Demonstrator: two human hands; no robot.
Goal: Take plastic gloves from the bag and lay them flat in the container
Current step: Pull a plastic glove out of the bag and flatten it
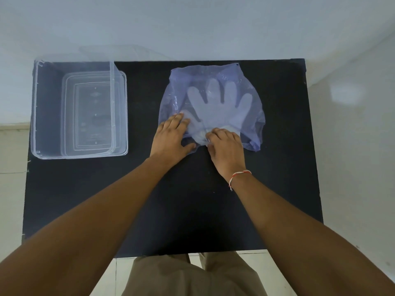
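A translucent purple bag [254,116] lies flat on the black table's right half. Through it I see clear plastic gloves [218,103] with fingers spread, pointing away from me. My left hand [172,138] rests palm down on the bag's near left edge, fingers flat. My right hand [226,146] pinches the bunched glove cuffs at the bag's near opening. A clear rectangular container [35,116] stands at the table's left, apart from both hands.
The black table [171,210] fills most of the view; its near edge is just above my lap. A clear lid [123,52] shape leans behind the container against the pale wall. Pale floor shows on both sides.
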